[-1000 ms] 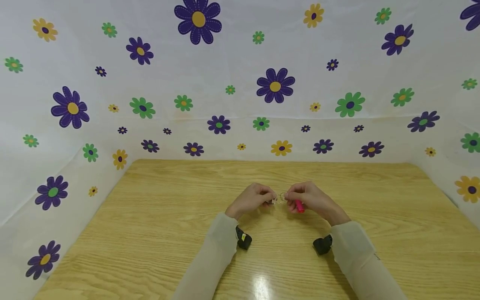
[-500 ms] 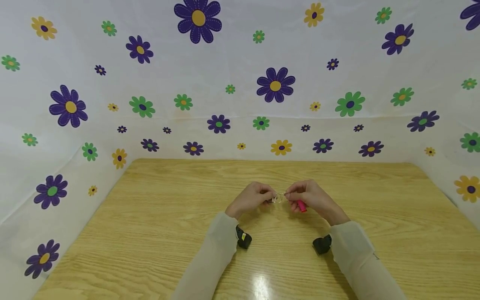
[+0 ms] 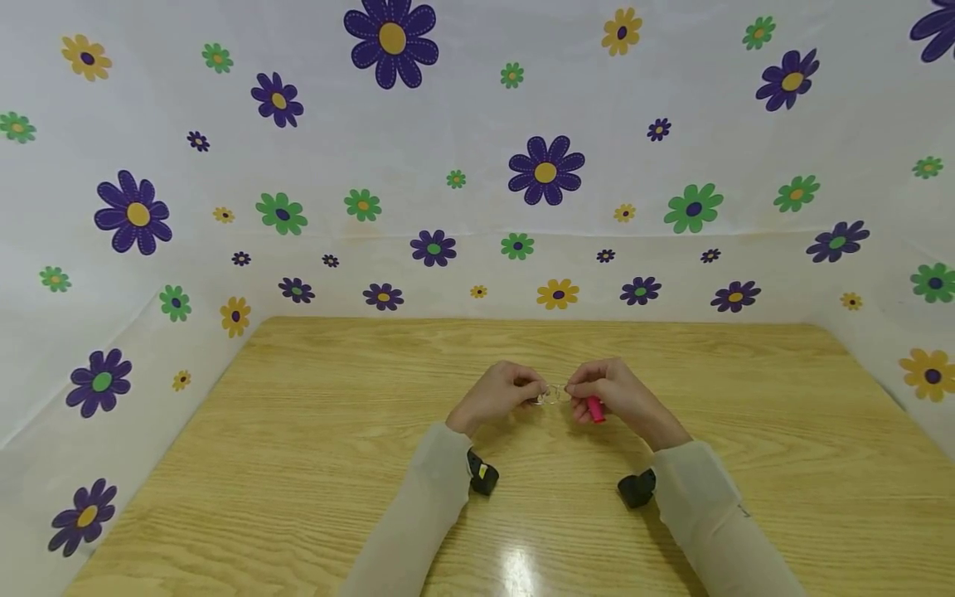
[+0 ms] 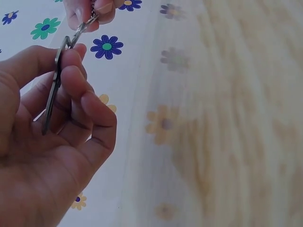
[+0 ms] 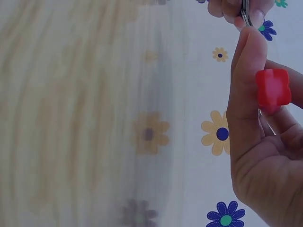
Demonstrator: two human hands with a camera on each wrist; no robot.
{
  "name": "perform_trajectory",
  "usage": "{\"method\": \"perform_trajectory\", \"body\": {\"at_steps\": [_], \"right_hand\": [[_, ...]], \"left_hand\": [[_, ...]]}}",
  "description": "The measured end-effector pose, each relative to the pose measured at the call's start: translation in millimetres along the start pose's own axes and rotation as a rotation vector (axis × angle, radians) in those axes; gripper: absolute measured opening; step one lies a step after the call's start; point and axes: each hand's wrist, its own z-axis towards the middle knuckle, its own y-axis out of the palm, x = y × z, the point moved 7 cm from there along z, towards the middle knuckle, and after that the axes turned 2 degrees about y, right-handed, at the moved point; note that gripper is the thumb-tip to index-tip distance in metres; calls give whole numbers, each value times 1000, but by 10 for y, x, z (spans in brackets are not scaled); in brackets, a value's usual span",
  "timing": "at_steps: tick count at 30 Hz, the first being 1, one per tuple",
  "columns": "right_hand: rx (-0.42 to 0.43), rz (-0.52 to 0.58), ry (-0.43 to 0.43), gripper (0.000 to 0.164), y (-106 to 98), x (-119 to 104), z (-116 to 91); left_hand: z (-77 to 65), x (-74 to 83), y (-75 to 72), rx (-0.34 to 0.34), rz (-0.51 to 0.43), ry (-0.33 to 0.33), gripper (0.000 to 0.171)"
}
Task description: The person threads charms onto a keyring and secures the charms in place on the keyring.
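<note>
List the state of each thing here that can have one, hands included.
Left hand: pinching the dark metal piece
Dark metal piece: held up
Thin metal loops: between the hands; open or closed, too small to tell
Right hand: pinching the loops' end
Red piece: at the right hand; gripped or hanging, cannot tell
Flowered cloth: upright, creased

We see thin metal rings [image 3: 553,394] above the wood-grain table [image 3: 336,464], pinched by the left hand [image 3: 498,396] at nine o'clock and the right hand [image 3: 613,394] at three, which also holds a hot-pink bar [image 3: 595,410].
</note>
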Motion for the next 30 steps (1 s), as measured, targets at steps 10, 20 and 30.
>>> {"method": "perform_trajectory", "body": {"at_steps": [10,20,30], "right_hand": [[37,45,-1,18,-9,16,29],[12,39,-21,20,7,-12,29],[-23,1,-27,21,4,-12,33]], "left_hand": [[-15,-9,-3,4,8,-5,20],[-10,6,-19,5,11,-2,21],[-19,28,-65,8,23,4,22]]}}
